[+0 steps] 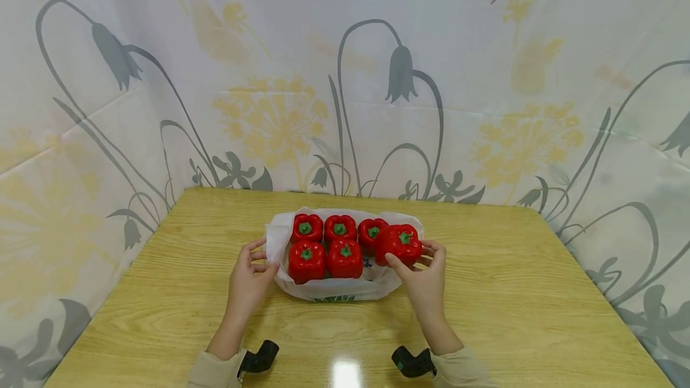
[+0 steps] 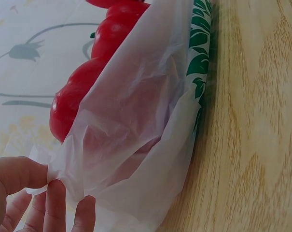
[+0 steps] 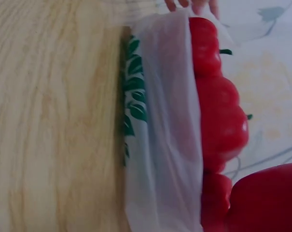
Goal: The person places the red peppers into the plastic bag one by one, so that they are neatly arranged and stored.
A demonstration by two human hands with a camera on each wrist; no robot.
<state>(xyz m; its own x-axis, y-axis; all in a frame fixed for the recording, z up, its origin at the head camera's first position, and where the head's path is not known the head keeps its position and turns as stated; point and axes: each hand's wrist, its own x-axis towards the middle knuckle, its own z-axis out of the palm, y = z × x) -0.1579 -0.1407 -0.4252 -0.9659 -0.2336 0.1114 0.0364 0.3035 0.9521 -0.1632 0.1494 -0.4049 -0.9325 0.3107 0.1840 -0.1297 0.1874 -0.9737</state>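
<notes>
A thin, white, translucent bag (image 1: 345, 288) with a green leaf print lies spread open on the table. Inside it, red bell peppers (image 1: 306, 261) with green stems stand in two rows. At the bag's left end, my left hand (image 1: 251, 275) pinches the film between thumb and fingers; the left wrist view shows the bag's crumpled edge (image 2: 71, 164) there. My right hand (image 1: 427, 280) grips one red bell pepper (image 1: 399, 245) at the bag's right end, raised above the front row. In the right wrist view that pepper (image 3: 269, 203) fills the lower right corner, while the hand holding it is out of sight.
The wooden table (image 1: 512, 292) extends to both sides and in front of the bag. A flower-printed cloth (image 1: 345, 88) hangs behind it. Black wrist mounts (image 1: 260, 357) stick inward from both sleeves.
</notes>
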